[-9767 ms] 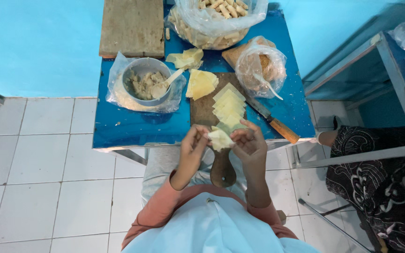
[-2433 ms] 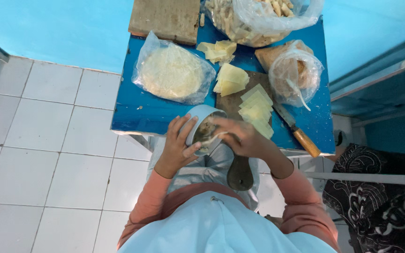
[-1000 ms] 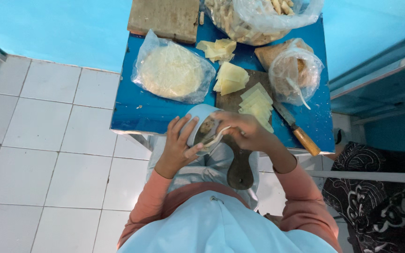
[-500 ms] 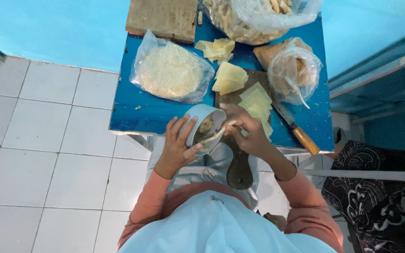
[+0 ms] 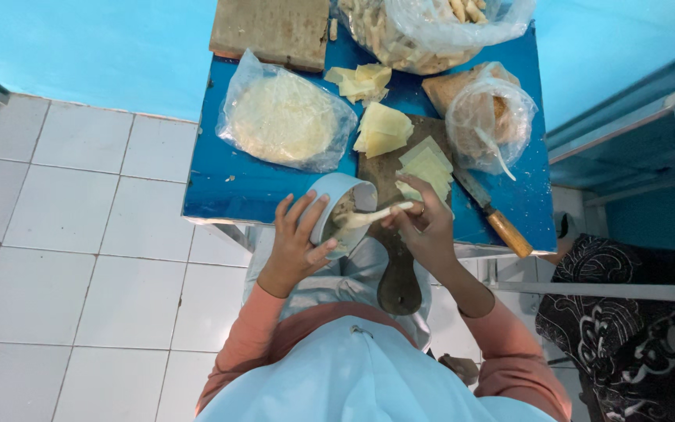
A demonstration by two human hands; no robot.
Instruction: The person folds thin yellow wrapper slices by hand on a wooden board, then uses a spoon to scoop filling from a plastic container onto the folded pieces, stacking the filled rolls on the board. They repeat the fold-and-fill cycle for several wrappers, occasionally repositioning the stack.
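The room has a bright blue wall (image 5: 103, 39) and a floor of white tiles (image 5: 64, 258). Against the wall stands a small blue table (image 5: 228, 187). On it lie a clear bag with a round flat stack of dough sheets (image 5: 283, 117), a bigger bag of rolled pieces (image 5: 423, 31), a wooden board (image 5: 271, 27), a dark cutting board (image 5: 384, 168) with yellow square wrappers (image 5: 427, 166), and a knife with wooden handle (image 5: 501, 227). At the table's near edge, the left hand (image 5: 298, 242) is curled around a small grey bowl (image 5: 333, 207), tilted. The right hand (image 5: 427, 227) pinches a pale spoon (image 5: 369, 217) whose tip is inside the bowl.
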